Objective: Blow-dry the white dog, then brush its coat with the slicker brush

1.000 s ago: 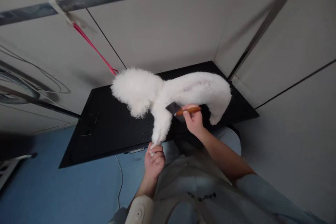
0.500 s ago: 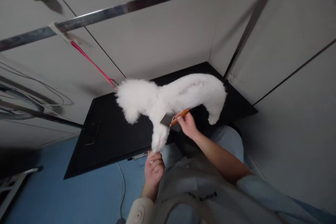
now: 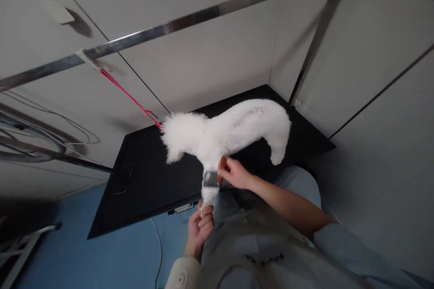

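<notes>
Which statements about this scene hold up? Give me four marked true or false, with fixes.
1. The left hand holds a front paw of the fluffy white dog. True.
2. The right hand holds nothing. False: it holds a flat, grey-headed brush with an orange-brown handle.
3. A thin pink strap runs from the dog up toward the shiny metal bar. True.
4. The dog is on the blue floor. False: it is on the black rectangular table.
</notes>
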A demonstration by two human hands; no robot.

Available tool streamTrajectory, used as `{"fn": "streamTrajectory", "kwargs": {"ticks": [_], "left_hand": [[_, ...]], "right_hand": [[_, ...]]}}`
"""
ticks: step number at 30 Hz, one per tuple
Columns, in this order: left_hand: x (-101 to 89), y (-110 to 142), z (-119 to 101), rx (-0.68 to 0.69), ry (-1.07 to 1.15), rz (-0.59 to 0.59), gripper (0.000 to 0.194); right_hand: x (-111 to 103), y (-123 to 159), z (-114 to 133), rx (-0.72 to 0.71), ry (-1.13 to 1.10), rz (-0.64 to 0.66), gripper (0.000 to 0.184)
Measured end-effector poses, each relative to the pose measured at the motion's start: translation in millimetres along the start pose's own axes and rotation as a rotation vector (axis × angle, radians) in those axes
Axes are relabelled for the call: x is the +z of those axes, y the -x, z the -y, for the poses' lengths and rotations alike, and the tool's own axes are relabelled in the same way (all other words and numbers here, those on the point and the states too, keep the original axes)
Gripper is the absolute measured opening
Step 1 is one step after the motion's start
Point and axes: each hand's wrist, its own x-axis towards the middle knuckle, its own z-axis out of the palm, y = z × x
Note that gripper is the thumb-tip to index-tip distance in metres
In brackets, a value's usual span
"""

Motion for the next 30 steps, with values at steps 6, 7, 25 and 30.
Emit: {"fn": "streamTrajectory", "kwargs": {"ticks": [6, 7, 25, 30], "left_hand": [[25.4, -14, 1, 0.022, -0.223, 0.083, 0.039], [28.1, -16, 2, 0.052, -0.300, 0.095, 0.038], [37.4, -26, 10, 0.804, -1.643, 0.398, 0.031], [37.1, -29, 14, 0.866, -1.719, 0.425, 0.033]], "right_hand": [[1, 6, 5, 0.038, 0.062, -0.041, 0.015], [1, 7, 5, 0.064, 0.069, 0.013, 0.016], [-3, 33, 25, 0.215, 0.164, -0.102, 0.017], [-2, 34, 36, 0.164, 0.269, -0.061, 0.017]]}}
